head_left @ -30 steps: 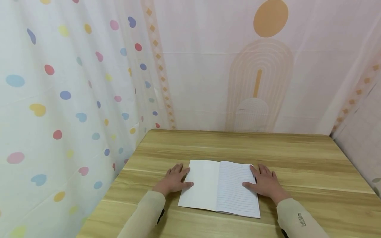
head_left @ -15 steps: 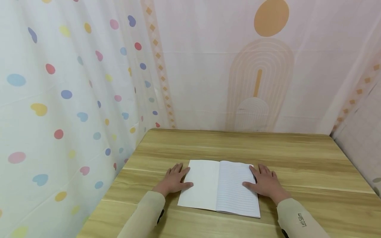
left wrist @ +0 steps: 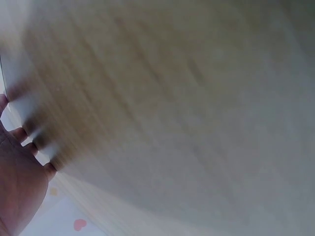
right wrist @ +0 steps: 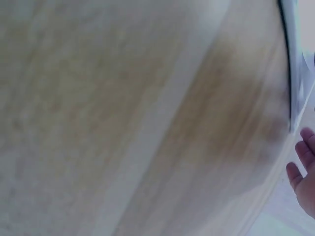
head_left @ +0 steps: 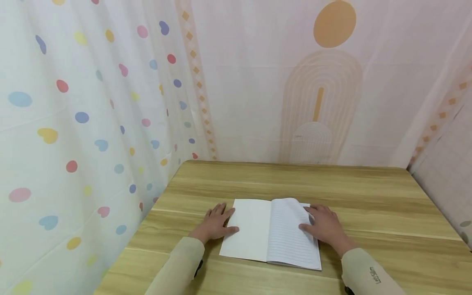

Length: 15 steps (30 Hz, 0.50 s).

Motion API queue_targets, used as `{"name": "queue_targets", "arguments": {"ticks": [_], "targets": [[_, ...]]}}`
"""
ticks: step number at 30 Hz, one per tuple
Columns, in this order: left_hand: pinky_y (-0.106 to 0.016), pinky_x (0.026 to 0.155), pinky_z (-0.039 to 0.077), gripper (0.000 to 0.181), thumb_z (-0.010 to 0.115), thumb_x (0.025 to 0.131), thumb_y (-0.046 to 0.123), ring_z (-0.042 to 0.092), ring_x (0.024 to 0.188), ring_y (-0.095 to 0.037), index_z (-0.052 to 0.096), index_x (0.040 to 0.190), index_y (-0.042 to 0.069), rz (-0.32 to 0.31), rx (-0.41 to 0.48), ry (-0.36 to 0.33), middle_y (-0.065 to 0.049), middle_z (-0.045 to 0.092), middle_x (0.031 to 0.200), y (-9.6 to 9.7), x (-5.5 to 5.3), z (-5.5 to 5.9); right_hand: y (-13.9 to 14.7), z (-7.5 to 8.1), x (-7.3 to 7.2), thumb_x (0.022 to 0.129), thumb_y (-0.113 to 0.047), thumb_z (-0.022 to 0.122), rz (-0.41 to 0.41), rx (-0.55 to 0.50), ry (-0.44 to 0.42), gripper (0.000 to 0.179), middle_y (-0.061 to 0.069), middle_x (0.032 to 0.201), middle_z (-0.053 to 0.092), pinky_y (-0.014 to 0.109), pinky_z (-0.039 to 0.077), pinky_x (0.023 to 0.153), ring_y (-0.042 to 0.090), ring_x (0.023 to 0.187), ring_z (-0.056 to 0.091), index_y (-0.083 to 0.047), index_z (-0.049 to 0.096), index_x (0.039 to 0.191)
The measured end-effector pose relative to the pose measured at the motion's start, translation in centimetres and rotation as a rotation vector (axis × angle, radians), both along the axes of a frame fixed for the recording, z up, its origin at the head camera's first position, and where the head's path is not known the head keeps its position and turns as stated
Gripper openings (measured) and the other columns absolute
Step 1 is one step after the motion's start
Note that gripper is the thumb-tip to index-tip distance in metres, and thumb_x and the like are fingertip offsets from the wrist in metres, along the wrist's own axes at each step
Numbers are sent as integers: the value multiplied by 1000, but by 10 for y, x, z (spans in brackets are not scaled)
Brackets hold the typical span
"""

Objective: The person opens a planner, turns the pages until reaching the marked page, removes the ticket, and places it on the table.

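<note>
An open notebook [head_left: 250, 233] lies on the wooden table, a plain white side on the left and a lined page [head_left: 287, 235] on the right. My left hand [head_left: 214, 225] rests flat at the left edge, its thumb over the white side. At the right edge, my right hand [head_left: 326, 224] pinches the lined page, thumb on top and index finger under it. That page's upper right part bends up, baring a strip of the sheet below. In the right wrist view, the notebook's edge [right wrist: 289, 64] shows above the fingers.
The wooden table [head_left: 295, 180] reaches back to a pale curtain [head_left: 243, 102] with arch and sun prints. A dotted curtain [head_left: 110, 135] hangs along the left side. Long beige sleeves [head_left: 180, 262] cover both forearms.
My right hand has shifted slightly left and its fingers have drawn in. The lined page's upper right corner, flat before, now curls up. The left hand stays put.
</note>
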<state>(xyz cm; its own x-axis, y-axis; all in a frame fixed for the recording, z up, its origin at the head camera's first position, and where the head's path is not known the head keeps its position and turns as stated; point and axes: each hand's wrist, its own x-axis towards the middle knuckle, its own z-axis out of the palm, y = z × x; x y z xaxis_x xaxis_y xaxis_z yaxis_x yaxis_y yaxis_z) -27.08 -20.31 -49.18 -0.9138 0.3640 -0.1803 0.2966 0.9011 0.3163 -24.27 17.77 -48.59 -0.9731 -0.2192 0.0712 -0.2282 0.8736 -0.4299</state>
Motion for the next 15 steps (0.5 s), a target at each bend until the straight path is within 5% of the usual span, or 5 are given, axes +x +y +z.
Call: {"name": "queue_targets", "arguments": {"ticks": [4,8,15], "targets": [[-59,117,9,79,56,94,60,9,149,-40,35,156,15,3,8,3,-22,16,162,0,1,0,-5,4,-3,88,-34,75,-64,-176,-90,68,16,113,62,49,47,88,31,99,56,1,53,141],[-60,116,10,79,58,94,58,11,149,-41,37,155,13,1,18,12,-23,18,161,0,2,1,-8,8,-6,90,-20,74,-103,-381,-163,64,9,93,59,34,46,69,22,81,52,7,48,142],[-60,116,10,77,58,94,57,11,149,-41,37,155,14,1,20,12,-23,17,161,1,1,1,-10,20,-5,94,-12,67,-145,-563,-205,63,13,99,56,32,45,68,22,83,51,8,40,147]]}}
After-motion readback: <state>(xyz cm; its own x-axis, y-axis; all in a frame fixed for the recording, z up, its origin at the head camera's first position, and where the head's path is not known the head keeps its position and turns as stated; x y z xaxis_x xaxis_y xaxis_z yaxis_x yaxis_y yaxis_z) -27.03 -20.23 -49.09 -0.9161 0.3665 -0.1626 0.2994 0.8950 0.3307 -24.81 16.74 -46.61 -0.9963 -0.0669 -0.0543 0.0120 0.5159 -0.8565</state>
